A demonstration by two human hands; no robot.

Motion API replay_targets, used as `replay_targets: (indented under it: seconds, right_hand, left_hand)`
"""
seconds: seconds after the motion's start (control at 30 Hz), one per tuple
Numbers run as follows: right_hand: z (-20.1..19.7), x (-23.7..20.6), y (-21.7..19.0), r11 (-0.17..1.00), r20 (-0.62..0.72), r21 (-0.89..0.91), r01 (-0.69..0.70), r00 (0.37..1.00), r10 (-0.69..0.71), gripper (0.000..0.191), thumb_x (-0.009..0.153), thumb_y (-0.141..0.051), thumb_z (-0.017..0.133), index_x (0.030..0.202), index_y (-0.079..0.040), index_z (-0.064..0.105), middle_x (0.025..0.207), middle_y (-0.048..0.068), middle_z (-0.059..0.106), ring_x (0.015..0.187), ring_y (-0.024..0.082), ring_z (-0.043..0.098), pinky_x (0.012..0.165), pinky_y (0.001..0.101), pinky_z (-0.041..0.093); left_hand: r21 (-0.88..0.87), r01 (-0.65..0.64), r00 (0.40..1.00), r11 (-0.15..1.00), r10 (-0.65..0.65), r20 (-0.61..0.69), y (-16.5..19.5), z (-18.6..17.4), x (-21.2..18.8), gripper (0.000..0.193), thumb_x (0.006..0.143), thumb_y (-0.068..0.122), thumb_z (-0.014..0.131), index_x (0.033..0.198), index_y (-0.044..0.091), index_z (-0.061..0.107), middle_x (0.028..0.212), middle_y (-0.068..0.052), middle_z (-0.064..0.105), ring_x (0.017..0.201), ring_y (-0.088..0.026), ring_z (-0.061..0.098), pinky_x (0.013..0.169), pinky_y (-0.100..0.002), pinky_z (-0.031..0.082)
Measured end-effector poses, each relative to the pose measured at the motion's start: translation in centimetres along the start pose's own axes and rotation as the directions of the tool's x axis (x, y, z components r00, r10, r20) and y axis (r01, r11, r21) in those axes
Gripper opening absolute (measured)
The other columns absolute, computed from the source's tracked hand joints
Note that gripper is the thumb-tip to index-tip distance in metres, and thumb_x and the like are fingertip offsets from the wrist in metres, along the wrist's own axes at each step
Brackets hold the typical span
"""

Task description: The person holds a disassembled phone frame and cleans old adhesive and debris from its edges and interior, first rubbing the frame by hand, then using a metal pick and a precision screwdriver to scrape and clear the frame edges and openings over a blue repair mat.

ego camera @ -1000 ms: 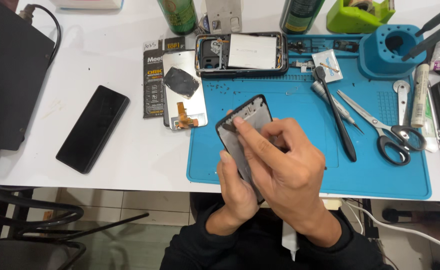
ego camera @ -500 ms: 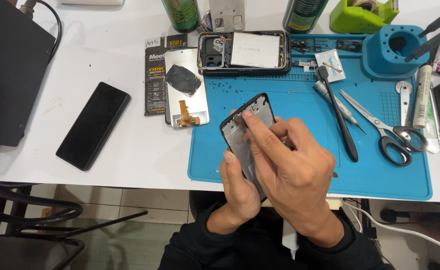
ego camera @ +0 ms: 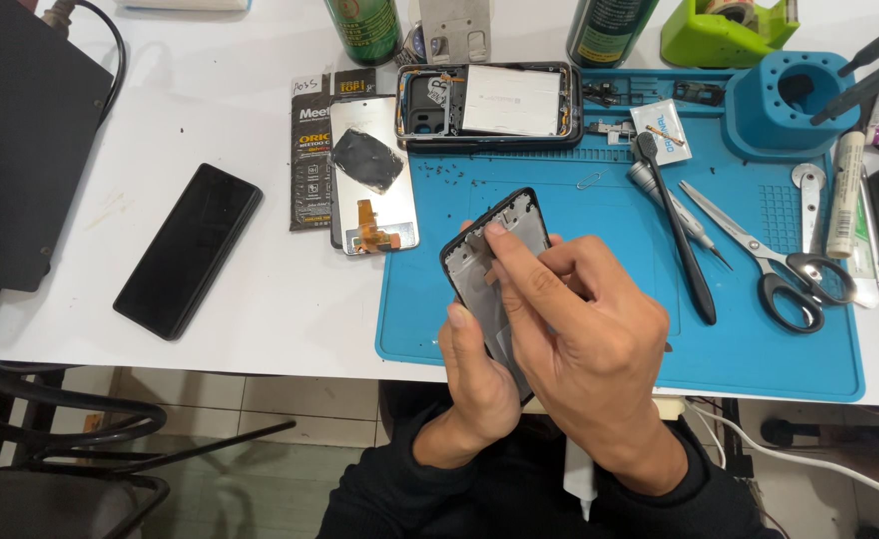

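My left hand grips a black phone frame from below, holding it tilted above the blue work mat. My right hand lies over the frame, with its forefinger tip pressed on the grey inner plate near the upper end. Most of the frame's lower half is hidden by my hands. An opened phone body with a white battery lies at the mat's far edge. A loose display panel with an orange flex cable lies left of the mat.
A black phone lies face up on the white table at left, near a black box. Scissors, tweezers, a black brush, a blue tool holder, small screws, two cans and a green tape dispenser crowd the right and back.
My right forefinger has slid a little up the frame's inner plate. The frame and left hand stay in nearly the same place.
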State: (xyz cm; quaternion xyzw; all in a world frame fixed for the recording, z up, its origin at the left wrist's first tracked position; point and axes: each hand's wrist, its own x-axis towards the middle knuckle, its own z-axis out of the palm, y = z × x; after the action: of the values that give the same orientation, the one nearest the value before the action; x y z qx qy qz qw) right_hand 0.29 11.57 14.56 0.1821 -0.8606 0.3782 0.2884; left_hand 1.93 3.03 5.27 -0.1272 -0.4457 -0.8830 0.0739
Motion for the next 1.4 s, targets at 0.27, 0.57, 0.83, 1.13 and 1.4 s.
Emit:
replay_targets:
  seconds: [0.27,0.57,0.83,1.13,1.4]
  right_hand:
    - [-0.5,0.1,0.2,0.999,0.019,-0.016,-0.030,0.999,0.030,0.034,0.090,-0.001,0.079,0.123,-0.010,0.075,0.084,0.004,0.065,0.059,0.012,0.059,0.052,0.0268,0.044]
    - [-1.1,1.0,1.1,0.989,-0.041,-0.137,-0.055,0.998,0.050,0.025,0.096,-0.003,0.079,0.120,-0.010,0.078,0.079,0.006,0.062,0.061,0.016,0.058,0.055,0.0310,0.043]
    - [-1.1,0.3,0.2,0.992,-0.092,-0.119,-0.039,0.995,0.028,0.019,0.097,-0.004,0.079,0.116,-0.005,0.077,0.084,0.005,0.068,0.063,0.015,0.061,0.056,0.0287,0.044]
    - [-1.4,0.8,1.0,0.988,-0.104,-0.147,-0.055,0.994,0.040,0.018,0.100,-0.004,0.080,0.118,-0.006,0.077,0.087,0.005,0.068,0.064,0.015,0.062,0.056,0.0276,0.044]
    - [-1.2,0.6,0.4,0.997,-0.071,-0.067,-0.027,0.997,0.022,0.020,0.094,-0.002,0.080,0.114,-0.003,0.077,0.083,0.006,0.069,0.059,0.015,0.061,0.052,0.0283,0.043]
  left_hand:
    - [0.060,-0.025,0.995,0.998,0.030,-0.092,-1.4,-0.6,-0.6,0.068,0.116,0.046,0.025,0.154,-0.009,0.039,0.152,-0.020,0.050,0.141,-0.028,0.051,0.120,-0.040,0.043]
    - [0.011,-0.035,0.997,0.999,0.036,-0.071,-1.2,-0.2,-0.3,0.071,0.115,0.045,0.025,0.158,-0.010,0.033,0.159,-0.022,0.044,0.145,-0.030,0.047,0.122,-0.044,0.040]
    - [0.055,-0.103,0.993,0.993,0.106,-0.044,-1.0,0.0,-0.3,0.072,0.115,0.046,0.024,0.165,-0.006,0.019,0.164,-0.021,0.038,0.150,-0.030,0.042,0.127,-0.044,0.037]
    - [0.038,-0.072,0.996,0.997,0.074,-0.043,-1.1,-0.1,-0.5,0.073,0.114,0.047,0.024,0.164,-0.006,0.019,0.164,-0.021,0.037,0.150,-0.030,0.042,0.126,-0.045,0.037]
    - [0.063,-0.102,0.993,0.993,0.105,-0.047,-1.0,-0.1,-0.3,0.074,0.115,0.049,0.024,0.164,-0.006,0.021,0.163,-0.021,0.039,0.151,-0.030,0.043,0.127,-0.044,0.037]
